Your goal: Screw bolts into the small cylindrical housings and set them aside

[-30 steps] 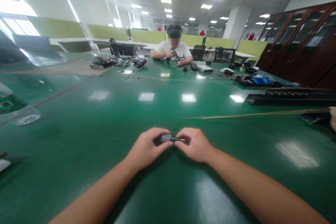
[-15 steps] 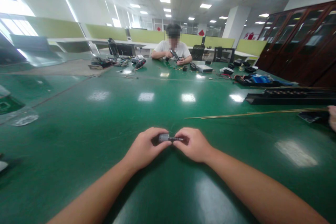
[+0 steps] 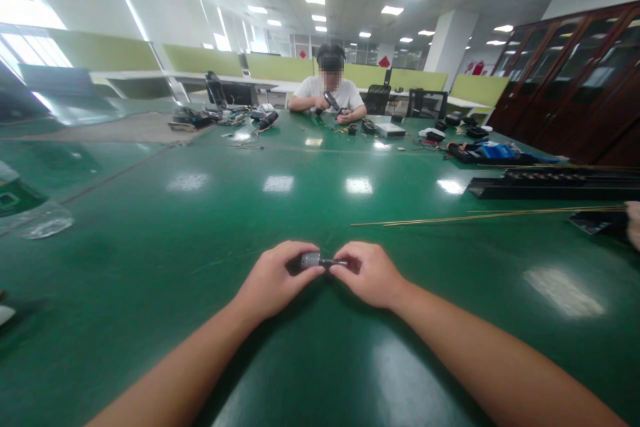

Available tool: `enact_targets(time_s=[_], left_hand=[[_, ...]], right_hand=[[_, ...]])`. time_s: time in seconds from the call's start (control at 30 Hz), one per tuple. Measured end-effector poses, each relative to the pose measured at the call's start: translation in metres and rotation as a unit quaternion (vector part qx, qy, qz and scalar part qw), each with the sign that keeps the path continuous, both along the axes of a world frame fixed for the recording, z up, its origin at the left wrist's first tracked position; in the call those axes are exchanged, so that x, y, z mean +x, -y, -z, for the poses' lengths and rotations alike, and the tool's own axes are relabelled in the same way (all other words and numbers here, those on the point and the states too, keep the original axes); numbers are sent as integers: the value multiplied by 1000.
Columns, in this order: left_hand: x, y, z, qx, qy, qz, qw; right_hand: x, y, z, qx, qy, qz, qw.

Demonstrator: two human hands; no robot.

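Between the fingertips of my left hand (image 3: pixel 270 280) is a small grey cylinder (image 3: pixel 311 259) that looks like a small motor, lying sideways. A thin dark shaft (image 3: pixel 327 262) runs from its right end. My right hand (image 3: pixel 370 275) pinches the far end of that shaft between thumb and fingers. Both hands are closed and close together, low over the green table (image 3: pixel 320 360). My fingers cover part of the cylinder and the tip of the shaft.
Long thin brass-coloured rods (image 3: pixel 425 219) lie to the right, by another person's hand (image 3: pixel 633 221) at the edge. Behind them is a long black channel (image 3: pixel 530 185). A clear bottle (image 3: pixel 30 207) lies at left. Across the table, a person (image 3: pixel 327 90) works among tools and parts.
The cylinder and shaft have shifted very slightly; both hands keep their hold. One of the brass-coloured rods at right has moved a little.
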State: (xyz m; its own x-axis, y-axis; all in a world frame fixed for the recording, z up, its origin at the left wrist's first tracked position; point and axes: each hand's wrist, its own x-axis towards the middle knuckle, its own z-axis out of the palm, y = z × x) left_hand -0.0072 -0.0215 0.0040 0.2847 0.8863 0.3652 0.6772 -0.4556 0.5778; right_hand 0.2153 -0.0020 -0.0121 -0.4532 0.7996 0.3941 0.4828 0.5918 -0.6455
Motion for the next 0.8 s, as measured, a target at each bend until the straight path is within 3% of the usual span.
enact_targets(time_s=[0.8], left_hand=[[-7, -4, 0, -9, -2, -5, 1000]], right_hand=[[1, 1, -1, -3, 10, 19, 1000]])
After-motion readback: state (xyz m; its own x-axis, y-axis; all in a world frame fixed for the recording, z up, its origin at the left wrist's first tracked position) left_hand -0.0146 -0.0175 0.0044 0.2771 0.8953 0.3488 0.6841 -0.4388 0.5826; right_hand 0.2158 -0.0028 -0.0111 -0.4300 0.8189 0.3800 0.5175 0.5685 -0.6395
